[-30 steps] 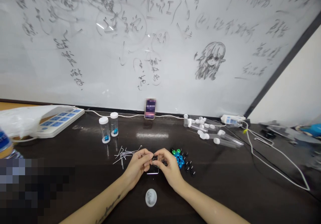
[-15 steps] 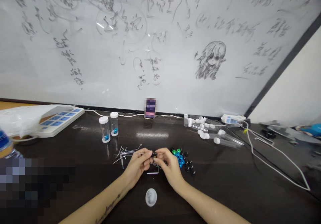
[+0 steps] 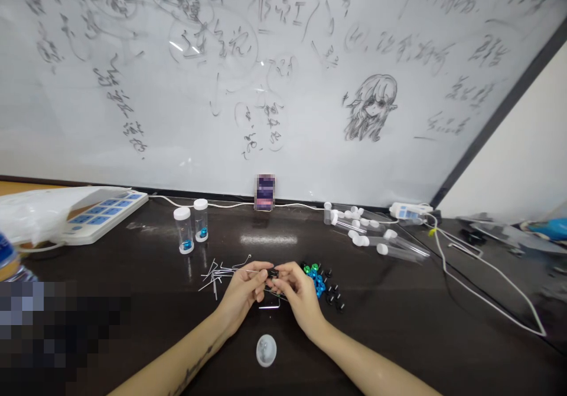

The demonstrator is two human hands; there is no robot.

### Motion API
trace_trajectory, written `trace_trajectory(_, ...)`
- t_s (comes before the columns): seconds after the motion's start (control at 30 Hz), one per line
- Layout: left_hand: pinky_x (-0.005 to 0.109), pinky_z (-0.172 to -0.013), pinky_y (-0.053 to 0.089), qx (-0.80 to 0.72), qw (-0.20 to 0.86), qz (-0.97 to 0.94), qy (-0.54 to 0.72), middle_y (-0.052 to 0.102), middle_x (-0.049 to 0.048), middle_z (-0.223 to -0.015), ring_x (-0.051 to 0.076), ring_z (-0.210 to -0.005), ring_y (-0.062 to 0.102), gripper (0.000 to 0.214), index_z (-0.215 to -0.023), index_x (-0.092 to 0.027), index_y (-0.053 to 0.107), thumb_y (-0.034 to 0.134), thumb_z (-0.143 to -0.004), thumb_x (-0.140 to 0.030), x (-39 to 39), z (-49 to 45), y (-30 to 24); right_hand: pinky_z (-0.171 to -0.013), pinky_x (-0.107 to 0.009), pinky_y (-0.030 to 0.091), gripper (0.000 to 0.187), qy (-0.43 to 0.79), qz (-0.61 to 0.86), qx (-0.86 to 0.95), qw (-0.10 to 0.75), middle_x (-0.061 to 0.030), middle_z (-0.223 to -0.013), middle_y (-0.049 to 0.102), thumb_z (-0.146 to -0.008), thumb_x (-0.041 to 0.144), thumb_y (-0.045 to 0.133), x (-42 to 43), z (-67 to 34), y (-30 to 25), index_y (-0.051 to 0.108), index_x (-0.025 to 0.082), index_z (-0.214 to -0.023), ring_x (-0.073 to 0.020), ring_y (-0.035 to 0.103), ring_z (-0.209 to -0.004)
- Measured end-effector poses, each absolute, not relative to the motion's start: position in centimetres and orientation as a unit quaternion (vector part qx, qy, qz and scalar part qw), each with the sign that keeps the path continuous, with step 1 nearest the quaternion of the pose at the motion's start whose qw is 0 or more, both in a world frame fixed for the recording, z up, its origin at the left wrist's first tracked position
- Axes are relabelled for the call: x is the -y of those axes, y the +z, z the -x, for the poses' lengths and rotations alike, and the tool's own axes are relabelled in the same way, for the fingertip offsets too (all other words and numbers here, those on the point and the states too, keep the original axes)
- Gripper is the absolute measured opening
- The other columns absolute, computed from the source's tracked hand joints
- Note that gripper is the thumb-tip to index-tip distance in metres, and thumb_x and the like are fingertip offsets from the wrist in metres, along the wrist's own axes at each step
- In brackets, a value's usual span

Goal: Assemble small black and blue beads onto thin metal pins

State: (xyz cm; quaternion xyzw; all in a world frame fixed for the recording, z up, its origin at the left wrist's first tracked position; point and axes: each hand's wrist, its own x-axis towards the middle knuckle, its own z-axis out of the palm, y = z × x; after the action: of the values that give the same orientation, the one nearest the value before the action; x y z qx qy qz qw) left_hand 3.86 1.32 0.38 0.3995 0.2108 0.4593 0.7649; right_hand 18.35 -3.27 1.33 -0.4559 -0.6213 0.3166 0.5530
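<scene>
My left hand [image 3: 243, 292] and my right hand [image 3: 297, 292] meet above the dark table [image 3: 398, 325], fingertips pinched together on a small black part [image 3: 273, 273] with a thin metal pin. A pile of bent metal pins [image 3: 219, 272] lies just left of my left hand. Blue, green and black small parts [image 3: 322, 285] are scattered right of my right hand. Another metal pin [image 3: 269, 306] lies under my hands. A white cap [image 3: 266, 350] rests on the table near my wrists.
Two capped vials with blue parts [image 3: 190, 229] stand behind the pins. Several clear tubes with white caps [image 3: 372, 233] lie at the back right beside a power strip [image 3: 410, 211] and white cables [image 3: 487, 289]. A keypad device [image 3: 104, 213] sits at the left under a whiteboard [image 3: 266, 77].
The hands stay together at the same spot; the fingertips shifted slightly and the black part now shows between them.
</scene>
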Motion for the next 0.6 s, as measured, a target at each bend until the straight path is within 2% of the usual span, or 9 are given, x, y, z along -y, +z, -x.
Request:
trace_trajectory(0.2,0.015,-0.041,0.031,-0.203,0.770,-0.393,0.460,0.060,0.0034,-0.062,0.003,-0.045,0.036,0.022,-0.085,-0.011,0.069,0.072,-0.073,-0.029,-1.26,-3.94,0.32,-0.063,-0.026,0.049,0.009,0.318,0.455,0.624,0.549,-0.0002,-0.077,0.065,-0.085,0.020,0.057,3.30,-18.38,1.37,0.056,0.021,-0.094,-0.0161,0.062,-0.068)
trace_trajectory(0.43,0.017,-0.045,0.036,-0.187,0.773,-0.390,0.464,0.062,0.0053,-0.065,0.005,-0.048,0.040,0.026,-0.086,-0.009,0.069,0.065,-0.080,-0.033,-1.09,-3.86,0.67,-0.063,-0.025,0.048,0.009,0.310,0.464,0.620,0.553,0.0005,-0.077,0.063,-0.086,0.019,0.057,3.36,-18.43,1.19,0.056,0.021,-0.094,-0.0155,0.061,-0.068)
trace_trajectory(0.6,0.017,-0.047,0.037,-0.191,0.776,-0.396,0.453,0.063,0.0060,-0.067,0.006,-0.049,0.043,0.025,-0.089,-0.008,0.069,0.065,-0.079,-0.031,-1.14,-3.91,0.74,-0.062,-0.025,0.047,0.009,0.324,0.456,0.609,0.563,0.0007,-0.075,0.061,-0.086,0.021,0.058,3.10,-18.53,0.90,0.056,0.020,-0.094,-0.0148,0.060,-0.067)
